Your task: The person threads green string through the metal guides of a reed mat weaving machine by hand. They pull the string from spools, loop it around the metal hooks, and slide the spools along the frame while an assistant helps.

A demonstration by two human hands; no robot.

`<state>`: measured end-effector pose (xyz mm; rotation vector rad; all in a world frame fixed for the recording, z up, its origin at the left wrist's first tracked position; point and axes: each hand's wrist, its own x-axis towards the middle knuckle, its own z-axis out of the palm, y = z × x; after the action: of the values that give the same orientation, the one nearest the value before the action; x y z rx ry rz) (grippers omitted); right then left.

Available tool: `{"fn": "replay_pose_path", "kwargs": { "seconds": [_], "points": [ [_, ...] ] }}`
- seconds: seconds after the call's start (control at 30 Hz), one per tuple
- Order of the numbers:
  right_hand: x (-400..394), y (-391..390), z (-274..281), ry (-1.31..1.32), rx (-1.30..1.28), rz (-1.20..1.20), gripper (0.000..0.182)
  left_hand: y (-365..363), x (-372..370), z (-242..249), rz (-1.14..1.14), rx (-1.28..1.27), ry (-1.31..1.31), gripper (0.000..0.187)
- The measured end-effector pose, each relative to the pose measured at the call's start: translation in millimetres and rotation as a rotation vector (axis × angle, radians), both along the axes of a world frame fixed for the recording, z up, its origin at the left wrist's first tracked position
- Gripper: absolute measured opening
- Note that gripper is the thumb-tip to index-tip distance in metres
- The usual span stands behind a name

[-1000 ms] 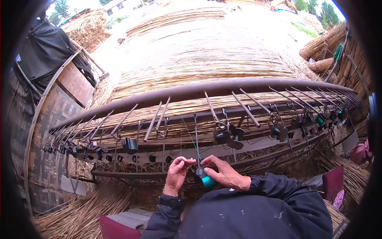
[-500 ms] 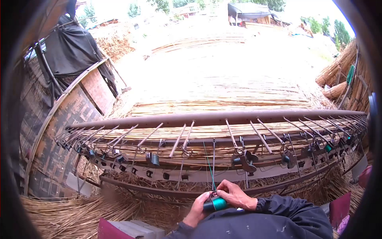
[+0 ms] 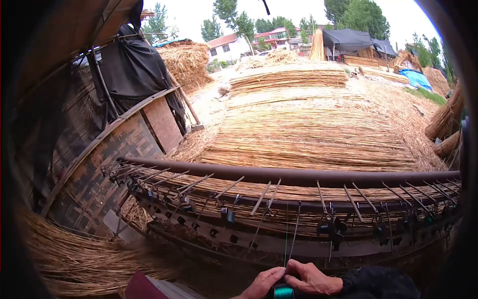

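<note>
At the bottom centre, my left hand (image 3: 264, 284) is wrapped round the side of a dark bobbin wound with green thread (image 3: 284, 293). My right hand (image 3: 311, 279) is closed over the bobbin's top, its fingertips touching those of my left hand. A thin green thread (image 3: 286, 239) runs up from my fingers to the metal frame. Just beyond my hands stands that frame, with a long brown pipe (image 3: 298, 176), short rods and hanging dark bobbins (image 3: 228, 215). The lower part of the bobbin is cut off by the view's edge.
Reeds (image 3: 303, 129) lie in a wide mat behind the frame. A patched board wall (image 3: 109, 174) with black sheeting (image 3: 134, 74) stands at left, loose reeds (image 3: 84, 259) below it. Reed bundles (image 3: 445, 117) lean at right. Dark canopies (image 3: 348, 40) and trees are far back.
The view has tilted up and shifted left, so my hands and the frame sit lower and further right. Both hands stay on the bobbin. The background is less washed out.
</note>
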<state>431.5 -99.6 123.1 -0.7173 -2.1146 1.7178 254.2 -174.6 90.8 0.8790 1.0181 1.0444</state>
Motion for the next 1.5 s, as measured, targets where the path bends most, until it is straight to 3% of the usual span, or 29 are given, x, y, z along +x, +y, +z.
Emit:
{"fn": "replay_pose_path", "kwargs": {
  "seconds": [0.13,0.23,0.3,0.4,0.5,0.6,0.73,0.77,0.83,0.9,0.97,1.0,1.03,1.1,1.17,1.23,1.3,1.37,1.43,1.47,1.5],
  "points": [
    [5.2,8.0,10.7,-0.281,0.040,0.075,0.035,-1.5,-0.8,3.1,-0.071,0.097,0.090,0.036],
    [12.3,16.8,-0.4,-0.202,0.075,-0.013,0.044,8.1,0.9,27.8,-0.206,0.135,0.194,0.056],
    [16.4,28.4,-2.6,-0.267,0.018,0.075,0.052,19.8,-3.9,13.0,-0.226,0.231,0.281,0.063],
    [8.7,47.3,-4.4,-0.097,-0.566,0.265,0.060,31.6,-7.8,6.7,-0.323,0.418,0.471,0.070],
    [8.1,64.5,-16.6,-0.171,-0.548,0.249,0.042,47.5,-13.3,-0.4,-0.404,0.518,0.566,0.069],
    [9.9,72.6,-31.1,-0.186,-0.420,0.315,0.039,56.5,-16.7,0.7,-0.484,0.545,0.540,0.075],
    [9.2,75.0,-6.2,-0.352,-0.512,0.307,0.042,68.7,-12.8,-12.5,-0.538,0.662,0.501,0.080],
    [8.4,75.4,-0.1,-0.408,-0.543,0.307,0.044,71.8,-9.6,-19.9,-0.544,0.663,0.379,0.071],
    [4.3,76.0,3.3,-0.523,-0.604,0.299,0.046,81.4,-0.6,-32.8,-0.310,0.568,0.181,0.050],
    [9.0,76.9,-38.6,-0.316,-0.539,0.094,0.034,105.6,-14.5,-39.6,-0.030,0.363,-0.229,0.031],
    [-2.0,96.8,-71.8,-0.023,-0.690,-0.051,0.030,132.0,-38.0,-58.5,0.282,0.177,-0.934,0.023],
    [-11.7,103.3,-81.7,0.009,-0.543,-0.228,0.024,146.4,-50.9,-69.3,0.467,0.144,-1.011,0.023],
    [-24.2,108.6,-87.0,0.125,-0.478,-0.401,0.023,162.7,-64.6,-95.8,0.502,0.142,-1.246,0.020],
    [-43.1,138.3,-121.7,0.245,-0.381,-0.614,0.021,170.2,-73.3,-137.8,0.600,0.005,-1.150,0.018],
    [-70.1,158.8,-133.3,0.428,-0.476,-0.754,0.029,160.0,-62.1,-157.4,0.578,-0.124,-0.982,0.017],
    [-88.8,171.2,-135.3,0.552,-0.597,-0.643,0.035,144.9,-42.7,-173.8,0.527,-0.225,-0.892,0.016],
    [-100.0,180.1,-132.5,0.460,-0.738,-0.503,0.041,136.2,-24.2,-171.9,0.503,-0.223,-0.814,0.015],
    [-105.9,178.0,-134.3,0.304,-0.502,-0.353,0.049,135.4,-25.4,-158.0,0.523,-0.194,-0.656,0.013],
    [-111.4,182.2,-143.3,0.139,-0.202,-0.319,0.051,139.2,-37.4,-145.3,0.522,-0.006,-0.479,0.012],
    [-114.9,185.3,-159.3,0.132,0.091,-0.313,0.051,142.4,-43.4,-138.4,0.509,0.023,-0.429,0.012],
    [-115.6,183.7,-160.7,0.056,0.165,-0.313,0.043,145.8,-48.5,-135.0,0.448,0.058,-0.381,0.014]
  ]
}}
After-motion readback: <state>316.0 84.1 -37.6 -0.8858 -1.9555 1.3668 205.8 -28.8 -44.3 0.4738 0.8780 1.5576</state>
